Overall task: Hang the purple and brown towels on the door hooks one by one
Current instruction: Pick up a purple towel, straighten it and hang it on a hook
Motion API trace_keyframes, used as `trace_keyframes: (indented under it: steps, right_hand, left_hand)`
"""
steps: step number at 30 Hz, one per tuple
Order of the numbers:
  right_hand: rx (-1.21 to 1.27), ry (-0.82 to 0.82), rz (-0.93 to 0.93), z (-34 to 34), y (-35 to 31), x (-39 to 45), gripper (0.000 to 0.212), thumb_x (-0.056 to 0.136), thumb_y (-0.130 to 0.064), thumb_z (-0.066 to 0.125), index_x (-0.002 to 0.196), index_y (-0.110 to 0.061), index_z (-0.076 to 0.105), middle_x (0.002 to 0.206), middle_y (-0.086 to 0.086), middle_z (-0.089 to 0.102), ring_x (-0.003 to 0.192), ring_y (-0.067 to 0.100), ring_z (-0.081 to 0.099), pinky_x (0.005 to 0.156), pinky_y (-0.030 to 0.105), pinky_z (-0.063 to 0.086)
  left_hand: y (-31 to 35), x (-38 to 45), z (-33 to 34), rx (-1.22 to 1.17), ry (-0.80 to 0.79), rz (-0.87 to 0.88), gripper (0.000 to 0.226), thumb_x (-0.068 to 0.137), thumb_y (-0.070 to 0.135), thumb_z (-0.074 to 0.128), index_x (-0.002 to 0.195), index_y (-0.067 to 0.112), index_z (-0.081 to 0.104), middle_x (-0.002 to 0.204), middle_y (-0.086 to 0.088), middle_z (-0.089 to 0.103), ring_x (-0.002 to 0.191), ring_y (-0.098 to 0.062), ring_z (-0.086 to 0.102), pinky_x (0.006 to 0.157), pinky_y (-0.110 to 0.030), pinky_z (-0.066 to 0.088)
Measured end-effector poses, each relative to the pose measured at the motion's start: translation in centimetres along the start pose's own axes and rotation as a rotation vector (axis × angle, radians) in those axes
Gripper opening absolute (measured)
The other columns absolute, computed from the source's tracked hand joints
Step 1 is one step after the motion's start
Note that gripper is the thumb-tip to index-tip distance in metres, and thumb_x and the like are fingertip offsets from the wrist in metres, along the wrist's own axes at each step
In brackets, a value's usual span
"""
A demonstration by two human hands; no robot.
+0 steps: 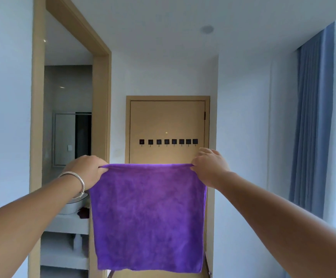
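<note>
Hanging spread between both hands, one purple towel point(149, 215) is being pinched at its top corners by the left hand point(86, 170) and right hand point(210, 165). Eight black hooks point(166, 141) are lining the far door point(167, 119). Far left, a basin point(70, 207) is sitting on a shelf; its contents are hidden.
</note>
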State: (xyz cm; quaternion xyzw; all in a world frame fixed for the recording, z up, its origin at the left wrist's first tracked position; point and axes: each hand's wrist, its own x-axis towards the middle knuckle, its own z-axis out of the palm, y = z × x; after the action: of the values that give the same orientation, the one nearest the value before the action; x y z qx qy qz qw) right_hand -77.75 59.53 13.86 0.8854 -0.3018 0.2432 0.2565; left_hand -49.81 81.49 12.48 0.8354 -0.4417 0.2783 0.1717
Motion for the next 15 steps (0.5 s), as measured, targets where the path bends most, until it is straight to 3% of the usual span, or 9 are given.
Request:
trace_keyframes:
  steps: [8, 15]
  right_hand:
    - [-0.008, -0.012, 0.008, 8.5, -1.1, 10.3, 0.036, 0.102, -0.041, 0.035, 0.115, -0.03, 0.067, 0.127, -0.009, 0.057, 0.133, 0.016, 0.036, 0.11, 0.035, 0.028]
    - [-0.02, -0.024, 0.039, 15.5, -3.7, 20.8, 0.036, 0.102, -0.041, 0.034, 0.104, -0.03, 0.068, 0.115, -0.01, 0.06, 0.125, 0.014, 0.043, 0.105, 0.034, 0.035]
  left_hand:
    - [-3.7, 10.1, 7.8, -0.016, -0.014, 0.056, 0.039, 0.1, 0.035, 0.044, 0.066, 0.025, 0.061, 0.062, 0.006, 0.061, 0.061, -0.012, 0.058, 0.052, -0.024, 0.035]
    - [-9.2, 20.9, 14.2, -0.084, -0.037, 0.099, 0.035, 0.101, 0.034, 0.043, 0.076, 0.026, 0.066, 0.07, 0.005, 0.062, 0.065, -0.01, 0.058, 0.052, -0.02, 0.032]
